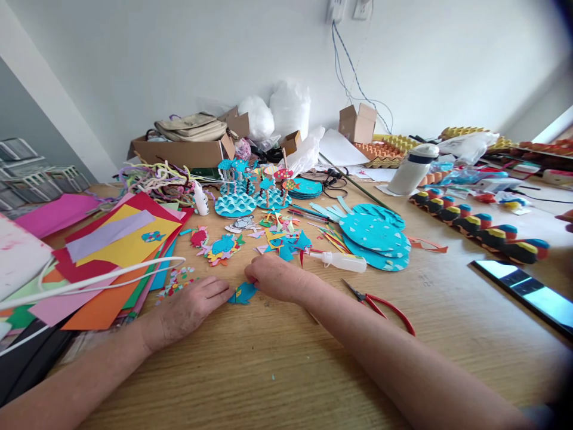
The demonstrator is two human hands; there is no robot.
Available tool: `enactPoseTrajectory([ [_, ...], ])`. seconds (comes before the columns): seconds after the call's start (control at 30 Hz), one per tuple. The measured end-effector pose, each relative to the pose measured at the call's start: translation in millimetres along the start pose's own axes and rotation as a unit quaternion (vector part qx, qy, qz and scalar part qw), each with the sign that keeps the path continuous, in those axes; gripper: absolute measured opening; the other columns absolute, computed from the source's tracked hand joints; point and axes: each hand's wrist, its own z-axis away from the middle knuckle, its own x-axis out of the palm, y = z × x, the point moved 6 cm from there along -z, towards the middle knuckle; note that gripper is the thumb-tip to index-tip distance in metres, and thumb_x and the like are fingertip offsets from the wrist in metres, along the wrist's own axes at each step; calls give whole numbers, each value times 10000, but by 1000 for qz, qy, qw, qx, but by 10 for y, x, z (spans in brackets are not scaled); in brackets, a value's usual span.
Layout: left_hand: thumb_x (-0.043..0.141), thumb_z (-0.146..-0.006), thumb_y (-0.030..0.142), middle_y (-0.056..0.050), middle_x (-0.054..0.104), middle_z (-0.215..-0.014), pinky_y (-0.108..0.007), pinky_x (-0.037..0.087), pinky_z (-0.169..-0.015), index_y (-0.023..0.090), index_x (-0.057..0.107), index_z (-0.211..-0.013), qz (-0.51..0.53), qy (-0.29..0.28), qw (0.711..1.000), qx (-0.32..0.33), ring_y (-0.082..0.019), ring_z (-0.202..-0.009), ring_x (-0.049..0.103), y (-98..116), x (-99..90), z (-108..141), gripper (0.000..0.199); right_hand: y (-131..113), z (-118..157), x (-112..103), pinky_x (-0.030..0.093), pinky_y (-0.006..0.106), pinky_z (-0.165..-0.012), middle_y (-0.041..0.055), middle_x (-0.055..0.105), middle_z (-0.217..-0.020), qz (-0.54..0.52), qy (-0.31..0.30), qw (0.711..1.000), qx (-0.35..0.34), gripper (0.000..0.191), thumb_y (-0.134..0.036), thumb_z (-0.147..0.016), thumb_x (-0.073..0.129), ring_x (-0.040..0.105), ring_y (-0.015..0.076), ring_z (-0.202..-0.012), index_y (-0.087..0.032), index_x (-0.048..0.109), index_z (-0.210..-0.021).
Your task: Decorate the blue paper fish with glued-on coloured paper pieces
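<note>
A small blue paper fish (pixel 243 293) with a yellow patch is between my hands, low over the wooden table. My left hand (pixel 194 307) holds its left end under closed-together fingertips; the thumb is hidden. My right hand (pixel 277 278) is pinched at the fish's upper right; whatever lies between those fingers is hidden. Beyond them is a pile of decorated paper fish (pixel 222 246), beside blue and yellow paper scraps (pixel 284 243). Small coloured paper dots (pixel 175 283) are scattered near my left hand. A clear glue bottle (pixel 344 261) lies beyond my right forearm.
Red-handled scissors (pixel 389 310) lie right of my right forearm. Coloured paper sheets (pixel 107 304) and a white cable (pixel 120 276) are at left. Blue paper discs (pixel 376 233), fish models on wavy bases (pixel 235 204), a white flask (pixel 412 170) and a phone (pixel 523 292) also occupy the table.
</note>
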Motion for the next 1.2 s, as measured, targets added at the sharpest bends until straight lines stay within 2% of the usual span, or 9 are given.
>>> enactPoseTrajectory([
  [0.1, 223, -862, 48, -58, 607, -992, -267, 491, -776, 163, 527, -1094, 13, -10, 1000, -1, -154, -911, 550, -16, 12, 18, 400, 3, 4, 6, 421, 258, -636, 87, 647, -882, 0, 6, 1000, -3, 214, -105, -742, 477, 598, 209, -821, -154, 632, -881],
  [0.3, 248, -854, 44, -52, 609, -992, -281, 494, -780, 179, 510, -1131, 58, -9, 997, -42, -154, -918, 551, -66, -2, 16, 404, 7, 13, -2, 414, 245, -610, 88, 647, -876, 0, 12, 1000, -3, 224, -92, -741, 458, 598, 198, -798, -157, 629, -870],
  [0.87, 236, -875, 68, -46, 593, -1007, -286, 483, -782, 200, 508, -1124, 52, -29, 998, -21, -158, -914, 539, -43, 16, 4, 391, 0, -2, 3, 424, 262, -633, 90, 649, -884, 4, -4, 1000, -2, 203, -126, -750, 490, 600, 215, -822, -154, 631, -893],
  [1.03, 244, -872, 62, -71, 602, -994, -292, 493, -779, 162, 524, -1107, 46, -27, 998, -13, -169, -909, 545, -34, 19, 9, 379, 0, -1, 5, 427, 261, -634, 91, 648, -866, 5, 5, 1000, -4, 187, -123, -751, 495, 602, 211, -806, -153, 632, -874],
  [1.2, 256, -862, 52, -55, 603, -1034, -290, 491, -806, 190, 512, -1131, 52, -23, 998, -35, -159, -955, 546, -54, 1, 45, 396, -1, 1, 9, 429, 259, -629, 93, 646, -870, 7, 12, 1000, -5, 187, -116, -753, 487, 600, 209, -809, -153, 629, -869],
])
